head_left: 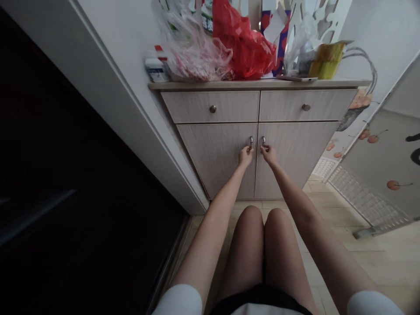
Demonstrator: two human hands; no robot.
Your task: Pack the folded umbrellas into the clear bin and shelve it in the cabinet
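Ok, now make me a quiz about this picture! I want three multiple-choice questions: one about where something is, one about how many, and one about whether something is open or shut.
1. Which thing is the left hand closest to?
A. the red plastic bag
B. the handle of the left cabinet door
C. the floor

2. How many round drawer knobs does the wooden cabinet have?
A. one
B. two
C. four

3. How are the two lower doors right now?
A. both wide open
B. only the right one open
C. both shut

Answers:
1. B, because the fingers are right at that handle.
2. B, because each of the two drawers has one knob.
3. C, because the doors meet in the middle with no gap.
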